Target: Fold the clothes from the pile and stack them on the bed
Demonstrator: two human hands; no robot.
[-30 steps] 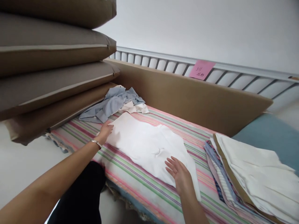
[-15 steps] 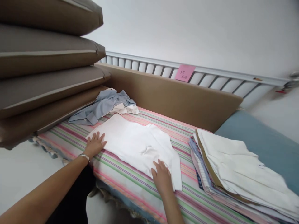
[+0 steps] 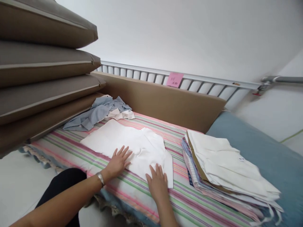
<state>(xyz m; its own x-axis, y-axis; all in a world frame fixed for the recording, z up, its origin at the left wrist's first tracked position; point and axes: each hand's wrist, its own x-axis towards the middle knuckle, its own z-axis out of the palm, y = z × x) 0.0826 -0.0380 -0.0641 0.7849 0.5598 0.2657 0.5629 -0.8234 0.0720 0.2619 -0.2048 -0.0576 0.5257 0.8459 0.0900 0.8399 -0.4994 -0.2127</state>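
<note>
A white garment point(image 3: 113, 135), folded lengthwise, lies on a striped sheet point(image 3: 78, 151), with some wrinkles near its right part. My left hand point(image 3: 118, 161), with a silver bracelet at the wrist, rests with fingers spread on the garment's near edge, around its middle. Farther right, my right hand point(image 3: 158, 183) lies flat with its fingers apart on the garment's near right corner. Neither hand grips the cloth.
To the right is a stack of folded clothes point(image 3: 222, 157), white on top. Crumpled blue-grey clothes point(image 3: 101, 108) lie at the back left beside stacked brown cushions point(image 3: 47, 72). A brown board point(image 3: 161, 101) and a radiator with a pink note point(image 3: 175, 79) stand behind.
My left hand has moved right along the garment, from its left end to about the middle. My right hand stays near the right end. The view has shifted slightly.
</note>
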